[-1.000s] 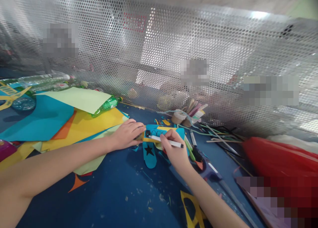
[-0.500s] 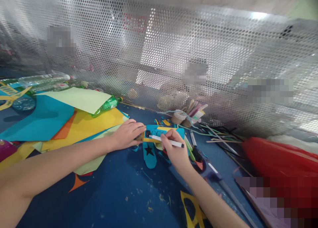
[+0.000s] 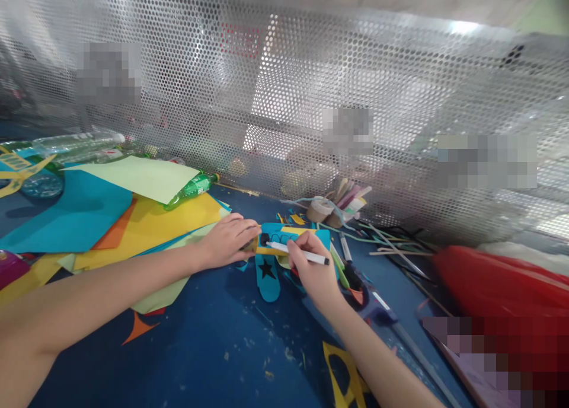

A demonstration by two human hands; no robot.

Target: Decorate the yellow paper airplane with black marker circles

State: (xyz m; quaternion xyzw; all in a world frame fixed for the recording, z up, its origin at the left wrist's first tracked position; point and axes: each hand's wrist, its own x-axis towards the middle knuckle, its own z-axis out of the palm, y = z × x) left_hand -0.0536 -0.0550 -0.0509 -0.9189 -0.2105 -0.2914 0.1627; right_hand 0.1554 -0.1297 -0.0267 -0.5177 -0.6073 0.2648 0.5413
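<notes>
One broad blue bench [image 3: 200, 360] carried a blue-and-yellow paper model [image 3: 291, 230], lying between the person's hands. The left hand [image 3: 231, 240] had its grip curled around the model's left end; the right hand [image 3: 313, 268] had its grip pinched on a white marker [image 3: 317, 258]. A black star [image 3: 267, 269] looked finished; one small dark patch [image 3: 264, 239] appeared filled, neighbouring shapes [image 3: 282, 239] merely outlined.

Craft workshop, probably: coloured paper [image 3: 100, 203], bottles [image 3: 194, 188]

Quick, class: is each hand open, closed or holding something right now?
Left hand: holding one end of the long blue-and-yellow paper-covered craft.
Right hand: closed around the slim white marker pen.
</notes>
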